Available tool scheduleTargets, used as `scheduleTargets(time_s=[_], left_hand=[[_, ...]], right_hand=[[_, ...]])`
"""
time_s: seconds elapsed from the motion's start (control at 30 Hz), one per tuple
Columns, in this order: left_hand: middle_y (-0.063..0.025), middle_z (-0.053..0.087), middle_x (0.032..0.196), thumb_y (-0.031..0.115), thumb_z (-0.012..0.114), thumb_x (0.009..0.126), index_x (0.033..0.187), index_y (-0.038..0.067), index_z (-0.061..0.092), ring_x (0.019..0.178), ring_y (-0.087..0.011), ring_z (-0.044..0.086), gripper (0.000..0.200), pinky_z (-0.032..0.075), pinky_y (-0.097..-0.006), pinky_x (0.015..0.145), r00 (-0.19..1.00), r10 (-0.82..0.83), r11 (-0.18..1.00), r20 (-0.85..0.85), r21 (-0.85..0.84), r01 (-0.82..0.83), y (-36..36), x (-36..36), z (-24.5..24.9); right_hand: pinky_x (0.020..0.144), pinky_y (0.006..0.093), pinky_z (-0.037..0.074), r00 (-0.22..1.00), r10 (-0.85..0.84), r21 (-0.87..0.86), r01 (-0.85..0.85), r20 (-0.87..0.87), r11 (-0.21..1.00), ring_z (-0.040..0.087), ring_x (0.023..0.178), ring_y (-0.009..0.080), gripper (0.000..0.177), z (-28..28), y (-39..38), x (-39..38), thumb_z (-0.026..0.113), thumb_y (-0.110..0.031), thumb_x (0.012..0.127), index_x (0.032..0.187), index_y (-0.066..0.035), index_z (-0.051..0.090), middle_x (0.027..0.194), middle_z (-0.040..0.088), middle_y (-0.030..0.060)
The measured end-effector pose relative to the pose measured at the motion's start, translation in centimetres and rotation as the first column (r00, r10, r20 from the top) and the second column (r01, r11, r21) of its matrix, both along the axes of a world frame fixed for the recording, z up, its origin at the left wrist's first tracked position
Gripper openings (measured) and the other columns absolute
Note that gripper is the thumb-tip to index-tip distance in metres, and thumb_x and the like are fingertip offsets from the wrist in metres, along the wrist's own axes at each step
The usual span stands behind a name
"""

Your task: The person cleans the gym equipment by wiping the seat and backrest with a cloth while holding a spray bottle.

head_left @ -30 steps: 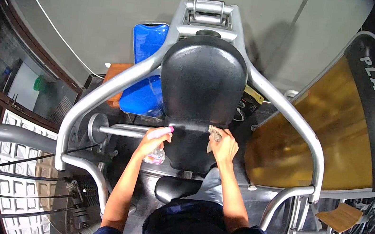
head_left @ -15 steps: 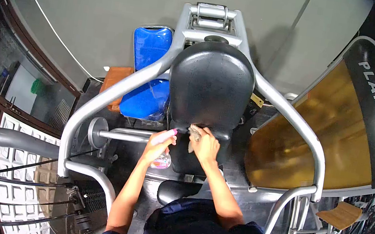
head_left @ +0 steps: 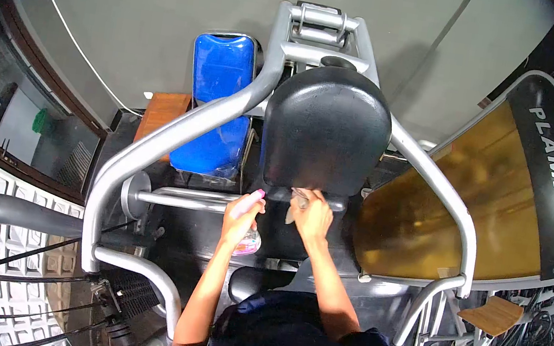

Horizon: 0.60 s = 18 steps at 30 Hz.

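My left hand is wrapped round a clear spray bottle with a pink-and-white spray head. To its right, my right hand is closed on a greyish cloth, part of which hangs below the fingers. That hand is at the lower edge of the black padded backrest of an exercise machine, where the pad meets the seat area. My fingertips are partly hidden by the back of the hand. The bottle is apart from the backrest.
Curved silver frame tubes flank the backrest on both sides. A blue padded chair and a brown wooden piece stand behind at left. The gold-and-black PLAMAX machine panel is at right. A horizontal silver bar lies left of my hands.
The view has shifted slightly, so the backrest appears further right. My right hand has moved a little with the cloth along the backrest's lower edge. My left hand still grips the spray bottle.
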<state>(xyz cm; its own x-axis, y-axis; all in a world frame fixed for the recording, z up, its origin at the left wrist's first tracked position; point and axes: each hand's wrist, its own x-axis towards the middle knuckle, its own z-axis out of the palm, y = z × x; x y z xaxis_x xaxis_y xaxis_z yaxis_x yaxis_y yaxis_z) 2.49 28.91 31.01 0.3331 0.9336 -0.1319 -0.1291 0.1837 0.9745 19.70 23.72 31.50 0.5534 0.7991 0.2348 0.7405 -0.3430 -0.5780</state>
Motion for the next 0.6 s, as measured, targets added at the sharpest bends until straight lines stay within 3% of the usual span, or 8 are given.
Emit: scheduleTargets(time_s=[0.07,0.17,0.27,0.4,0.6], left_hand=[[-0.0075,0.067,0.088,0.010,0.063,0.086,0.105,0.002,0.068,0.055,-0.0088,0.058,0.021,0.044,-0.0229,0.044,0.996,-0.047,0.997,-0.073,-0.063,0.043,0.1,-0.3,0.3],[-0.0068,0.067,0.088,0.009,0.062,0.086,0.105,0.001,0.067,0.055,-0.0087,0.058,0.021,0.044,-0.0222,0.044,0.992,-0.039,0.999,-0.119,-0.020,0.037,0.3,-0.6,0.6],[-0.0066,0.067,0.088,0.009,0.063,0.086,0.104,0.001,0.067,0.056,-0.0086,0.058,0.020,0.045,-0.0220,0.044,0.998,-0.015,1.000,-0.066,-0.015,0.014,0.5,-0.8,0.6],[-0.0064,0.067,0.087,0.009,0.062,0.087,0.105,0.001,0.067,0.058,-0.0082,0.059,0.020,0.046,-0.0221,0.044,0.994,0.026,0.999,-0.107,-0.041,-0.031,0.4,-0.8,0.0],[-0.0066,0.067,0.087,0.012,0.062,0.090,0.107,0.001,0.067,0.059,-0.0087,0.059,0.021,0.045,-0.0217,0.043,0.987,0.158,0.987,-0.040,-0.003,-0.158,0.7,-1.2,0.3]], right_hand=[[0.073,0.0436,0.054,0.998,0.068,0.022,-0.068,-0.008,0.997,0.067,0.084,0.0343,0.031,0.1,0.1,-1.3,0.073,-0.019,0.073,0.103,-0.012,0.070,0.097,0.066,0.0079],[0.073,0.0427,0.054,0.995,0.096,0.026,-0.095,-0.011,0.995,0.067,0.083,0.0331,0.033,-0.1,-0.5,-2.0,0.073,-0.019,0.073,0.105,-0.016,0.071,0.095,0.066,0.0065],[0.071,0.0398,0.054,0.995,0.095,-0.059,-0.095,-0.008,0.994,0.067,0.079,0.0299,0.036,0.2,-1.8,-0.3,0.074,-0.019,0.072,0.107,-0.026,0.071,0.091,0.065,0.0035],[0.071,0.0412,0.054,1.000,-0.028,-0.045,0.029,0.013,0.999,0.066,0.079,0.0319,0.032,1.1,-3.4,2.2,0.074,-0.018,0.072,0.103,-0.023,0.073,0.088,0.065,0.0061],[0.075,0.0428,0.055,0.997,0.004,-0.080,0.002,0.075,0.997,0.067,0.083,0.0329,0.033,0.5,-1.1,-0.3,0.072,-0.023,0.076,0.108,-0.017,0.070,0.097,0.065,0.0089]])
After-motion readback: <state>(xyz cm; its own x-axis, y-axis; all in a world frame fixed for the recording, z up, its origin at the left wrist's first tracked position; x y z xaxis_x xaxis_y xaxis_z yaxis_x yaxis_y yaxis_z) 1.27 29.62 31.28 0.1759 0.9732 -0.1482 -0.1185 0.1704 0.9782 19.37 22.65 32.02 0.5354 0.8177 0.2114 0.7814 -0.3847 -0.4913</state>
